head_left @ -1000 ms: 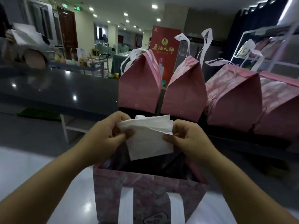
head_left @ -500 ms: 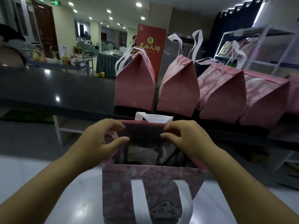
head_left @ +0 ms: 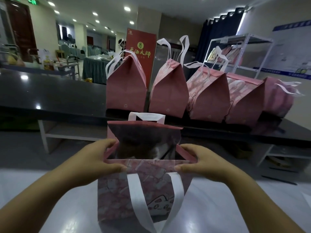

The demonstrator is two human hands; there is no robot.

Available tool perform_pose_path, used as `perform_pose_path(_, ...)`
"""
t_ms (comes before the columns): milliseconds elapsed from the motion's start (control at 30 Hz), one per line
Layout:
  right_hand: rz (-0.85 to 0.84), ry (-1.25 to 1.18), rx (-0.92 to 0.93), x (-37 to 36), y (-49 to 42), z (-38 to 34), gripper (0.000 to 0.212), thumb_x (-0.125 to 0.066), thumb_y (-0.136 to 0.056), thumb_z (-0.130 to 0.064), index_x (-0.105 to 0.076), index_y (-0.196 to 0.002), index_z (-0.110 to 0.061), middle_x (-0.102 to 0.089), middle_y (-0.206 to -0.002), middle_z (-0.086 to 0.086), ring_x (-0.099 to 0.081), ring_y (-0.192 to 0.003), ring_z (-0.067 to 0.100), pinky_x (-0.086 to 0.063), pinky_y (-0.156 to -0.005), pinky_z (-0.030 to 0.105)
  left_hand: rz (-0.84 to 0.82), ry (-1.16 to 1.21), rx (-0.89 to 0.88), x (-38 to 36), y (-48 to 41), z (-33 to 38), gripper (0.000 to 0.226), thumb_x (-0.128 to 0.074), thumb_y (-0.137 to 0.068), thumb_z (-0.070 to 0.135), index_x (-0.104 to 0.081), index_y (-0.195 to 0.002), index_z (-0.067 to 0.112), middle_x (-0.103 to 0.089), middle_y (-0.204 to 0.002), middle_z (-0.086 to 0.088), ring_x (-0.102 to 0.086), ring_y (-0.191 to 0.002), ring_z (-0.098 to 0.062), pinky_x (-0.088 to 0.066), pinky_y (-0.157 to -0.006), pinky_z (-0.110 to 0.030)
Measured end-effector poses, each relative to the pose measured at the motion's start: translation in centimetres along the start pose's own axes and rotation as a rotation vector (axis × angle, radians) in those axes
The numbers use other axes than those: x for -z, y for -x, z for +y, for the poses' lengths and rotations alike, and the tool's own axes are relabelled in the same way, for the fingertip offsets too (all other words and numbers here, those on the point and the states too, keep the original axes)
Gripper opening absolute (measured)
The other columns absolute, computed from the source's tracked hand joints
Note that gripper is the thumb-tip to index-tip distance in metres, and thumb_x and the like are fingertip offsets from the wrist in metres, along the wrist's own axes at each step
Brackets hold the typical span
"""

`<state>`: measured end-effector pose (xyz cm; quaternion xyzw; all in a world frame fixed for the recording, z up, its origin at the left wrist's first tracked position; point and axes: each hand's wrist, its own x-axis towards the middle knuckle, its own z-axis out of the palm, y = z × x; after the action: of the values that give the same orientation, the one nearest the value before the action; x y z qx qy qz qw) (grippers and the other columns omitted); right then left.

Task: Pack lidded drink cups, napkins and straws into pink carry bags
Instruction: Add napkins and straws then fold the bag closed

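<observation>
An open pink patterned paper carry bag (head_left: 144,187) stands on the glossy white table (head_left: 235,207), both hands, left (head_left: 99,160) and right (head_left: 203,163), pinching its rim corners, before five closed pink bags (head_left: 170,91) on a black counter (head_left: 50,96) in a dim hall.

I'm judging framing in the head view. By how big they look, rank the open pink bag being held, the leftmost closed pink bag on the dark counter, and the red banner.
1. Open pink bag, nearest the camera.
2. Leftmost closed pink bag.
3. Red banner, partly hidden behind that bag, so unsure.
</observation>
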<state>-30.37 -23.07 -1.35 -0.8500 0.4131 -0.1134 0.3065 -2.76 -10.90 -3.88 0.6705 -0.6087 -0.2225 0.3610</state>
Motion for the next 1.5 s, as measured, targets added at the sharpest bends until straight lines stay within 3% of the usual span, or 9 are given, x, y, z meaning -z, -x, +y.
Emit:
perform_pose_path(333, 0.089, 0.13, 0.069, -1.2, -1.2, -1.2, 0.034, -0.062, -0.081, -0.013, -0.067, -0.109, -0.033, -0.064, -0.098, -0.016, -0.063, -0.085, 0.003, -0.056, -0.073, 0.021, 0.053, -0.079, -0.023, -1.0, -1.6, -0.9, 0.03, -0.065, -0.083, 0.023, -0.058, -0.107, 0.038, -0.056, -0.095, 0.023, -0.056, -0.086, 0.002, -0.048, -0.064, -0.013)
perform_pose_path(533, 0.207, 0.646, 0.135, -1.3, -1.3, -1.6, 0.036, -0.064, -0.08, -0.04, -0.055, -0.114, -0.045, -0.017, -0.112, -0.009, -0.016, -0.106, 0.018, -0.02, -0.098, 0.031, 0.229, -0.594, -0.044, -1.1, -1.8, -1.4, 0.031, -0.062, -0.075, 0.047, -0.049, -0.101, 0.058, -0.014, -0.12, 0.011, -0.008, -0.118, -0.02, -0.023, -0.104, -0.043)
perform_pose_path(700, 0.033, 0.648, 0.125, 0.1, -2.1, -1.5, 0.04, -0.072, -0.072, -0.043, -0.054, -0.108, -0.048, 0.009, -0.153, -0.013, 0.02, -0.14, 0.022, 0.003, -0.111, 0.049, -0.002, -0.591, -0.035, 0.8, -2.8, -0.8, 0.034, -0.066, -0.068, 0.051, -0.045, -0.09, 0.067, 0.005, -0.148, 0.019, 0.018, -0.137, -0.02, 0.004, -0.11, -0.053)
perform_pose_path(833, -0.025, 0.552, 0.087, 0.9, -2.6, -1.6, 0.038, -0.072, -0.073, -0.044, -0.057, -0.108, -0.048, -0.037, -0.135, -0.016, -0.018, -0.13, 0.024, -0.013, -0.106, 0.039, -0.177, -0.541, -0.089, 2.0, -3.5, -0.3, 0.032, -0.069, -0.069, 0.047, -0.047, -0.085, 0.064, -0.032, -0.133, 0.024, -0.028, -0.124, -0.006, -0.022, -0.111, -0.044)
perform_pose_path(900, 0.012, 0.532, 0.107, 0.9, -2.6, -1.2, 0.033, -0.068, -0.077, -0.041, -0.057, -0.107, -0.048, -0.042, -0.117, -0.021, -0.028, -0.113, 0.023, -0.018, -0.095, 0.031, -0.2, -0.459, -0.123, 2.2, -3.7, -0.3, 0.032, -0.071, -0.071, 0.041, -0.05, -0.082, 0.064, -0.038, -0.114, 0.029, -0.043, -0.102, 0.002, -0.047, -0.086, -0.023)
perform_pose_path(1000, 0.054, 0.522, 0.153, 0.8, -2.6, -0.7, 0.033, -0.069, -0.077, -0.04, -0.059, -0.108, -0.045, -0.046, -0.11, -0.022, -0.037, -0.104, 0.018, -0.027, -0.089, 0.03, -0.179, -0.449, -0.176, 2.1, -3.8, -0.6, 0.035, -0.071, -0.074, 0.033, -0.053, -0.083, 0.062, -0.042, -0.103, 0.031, -0.05, -0.092, 0.001, -0.047, -0.065, -0.014)
perform_pose_path(1133, 0.115, 0.488, 0.289, 0.6, -2.2, -0.3, 0.023, -0.073, -0.076, -0.028, -0.061, -0.094, -0.035, -0.056, -0.1, -0.016, -0.055, -0.091, 0.011, -0.05, -0.082, 0.036, -0.133, -0.401, -0.228, 2.2, -3.6, -1.2, 0.041, -0.071, -0.076, 0.025, -0.049, -0.089, 0.057, -0.049, -0.103, 0.03, -0.054, -0.095, 0.001, -0.052, -0.071, -0.017)
perform_pose_path(1400, 0.22, 0.356, 0.288, -0.5, -2.1, 0.9, 0.05, -0.077, -0.073, -0.021, -0.034, -0.09, -0.038, -0.061, -0.086, -0.008, -0.06, -0.074, 0.014, -0.055, -0.066, 0.04, -0.038, -0.345, -0.304, 2.1, -3.1, -2.0, 0.051, -0.074, -0.073, 0.024, -0.039, -0.092, 0.055, -0.055, -0.092, 0.025, -0.06, -0.085, 0.002, -0.053, -0.066, -0.013)
perform_pose_path(1500, 0.272, 0.344, 0.422, -0.8, -1.8, 1.1, 0.041, -0.078, -0.072, -0.013, -0.053, -0.099, -0.031, -0.065, -0.086, -0.011, -0.062, -0.076, 0.01, -0.056, -0.065, 0.037, 0.006, -0.397, -0.396, 2.1, -2.8, -2.4, 0.041, -0.076, -0.071, 0.024, -0.048, -0.081, 0.051, -0.053, -0.084, 0.032, -0.058, -0.076, 0.009, -0.047, -0.061, -0.005)
